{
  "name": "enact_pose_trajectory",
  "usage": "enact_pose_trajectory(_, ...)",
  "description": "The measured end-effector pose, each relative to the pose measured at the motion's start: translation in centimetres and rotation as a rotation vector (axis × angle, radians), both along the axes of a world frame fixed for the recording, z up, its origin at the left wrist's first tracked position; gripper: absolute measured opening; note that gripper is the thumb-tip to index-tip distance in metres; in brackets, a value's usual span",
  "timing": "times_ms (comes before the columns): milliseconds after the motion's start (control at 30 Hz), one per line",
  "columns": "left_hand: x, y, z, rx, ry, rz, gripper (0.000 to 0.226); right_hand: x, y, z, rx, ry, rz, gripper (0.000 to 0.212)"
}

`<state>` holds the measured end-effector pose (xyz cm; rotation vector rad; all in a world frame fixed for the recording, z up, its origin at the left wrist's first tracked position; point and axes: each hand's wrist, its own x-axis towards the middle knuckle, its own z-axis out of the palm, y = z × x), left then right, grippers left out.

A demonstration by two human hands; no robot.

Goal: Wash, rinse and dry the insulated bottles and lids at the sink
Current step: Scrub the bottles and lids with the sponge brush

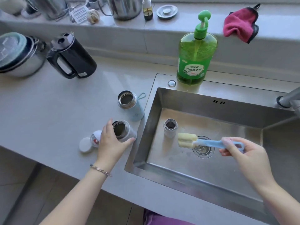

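1 grey insulated bottle (127,132) gripped, sponge brush (194,141) ready

The bottle stands on the counter (48,111) beside the left rim of the sink (149,124), the left hand (108,143) wrapped round its upper body. Rigid steel, likely slick once soapy; mid-body seems the safer hold. The right hand (240,153) pinches the brush handle over the basin. 2 lids (85,145) lie just left.

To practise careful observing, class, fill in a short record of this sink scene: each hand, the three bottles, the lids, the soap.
left hand: fingers round the near bottle on the counter
right hand: holds the sponge brush above the sink
blue bottle: open, on the counter
sink bottle: open, standing in the basin
lids: white, beside left hand
soap bottle: green, behind sink
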<state>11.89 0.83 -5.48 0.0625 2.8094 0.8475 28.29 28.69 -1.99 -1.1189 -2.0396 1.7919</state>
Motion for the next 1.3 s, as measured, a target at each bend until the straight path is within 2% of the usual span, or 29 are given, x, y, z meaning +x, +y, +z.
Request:
enact_pose_trajectory(67,-0.6,-0.3,-1.0,0.098,-0.044,0.033,0.089,0.5,-0.5,0.5,0.010,0.009,-0.001,0.012)
enact_pose_trajectory(167,-0.7,-0.4,-1.6,0.119,0.048,0.052,0.070,1.4,-0.8,1.1,0.016,0.011,-0.022,0.010)
enact_pose_trajectory(300,0.6,0.4,-0.7,0.107,0.094,0.055,0.069,2.7,-0.5,1.3,-0.031,-0.004,-0.079,0.008)
enact_pose_trajectory(367,2.3,1.5,0.5,0.182,0.090,0.032,0.066,3.7,-0.3,1.3,-0.108,-0.021,-0.132,0.007)
enact_pose_trajectory(467,5.2,3.9,2.6,0.376,-0.014,0.040,0.061,5.5,-0.2,1.5,-0.361,-0.010,-0.199,0.016)
enact_pose_trajectory(567,7.7,6.4,3.4,0.534,-0.196,0.011,0.066,7.2,-0.5,1.9,-0.448,-0.110,-0.020,0.032)
enact_pose_trajectory(667,9.1,8.3,2.8,0.637,-0.351,-0.032,0.083,8.0,-0.9,1.8,-0.369,-0.171,0.112,0.035)
enact_pose_trajectory(700,9.4,9.0,2.7,0.651,-0.372,-0.046,0.080,8.2,-0.8,1.9,-0.308,-0.183,0.119,0.039)
enact_pose_trajectory(733,9.6,9.6,2.7,0.657,-0.379,-0.052,0.073,8.4,-0.7,2.1,-0.214,-0.193,0.144,0.044)
enact_pose_trajectory(800,9.9,10.7,2.8,0.692,-0.397,-0.043,0.063,8.8,-0.8,2.2,0.039,-0.204,0.262,0.039)
enact_pose_trajectory(900,10.1,11.8,3.3,0.759,-0.427,-0.026,0.068,9.1,-2.5,2.5,0.337,-0.202,0.457,0.044)
enact_pose_trajectory(1033,10.3,12.2,4.4,0.767,-0.368,-0.061,0.065,8.8,-1.0,1.7,0.548,-0.265,0.269,0.038)
enact_pose_trajectory(1100,10.4,12.4,4.6,0.746,-0.345,-0.099,0.065,8.8,-1.1,2.0,0.584,-0.215,0.243,0.038)
enact_pose_trajectory(1200,10.6,12.6,4.6,0.712,-0.303,-0.125,0.068,8.5,-3.0,2.8,0.541,-0.060,0.353,0.041)
enact_pose_trajectory(1300,10.6,12.3,4.9,0.725,-0.282,-0.152,0.067,8.2,-0.9,2.4,0.560,-0.168,0.250,0.041)
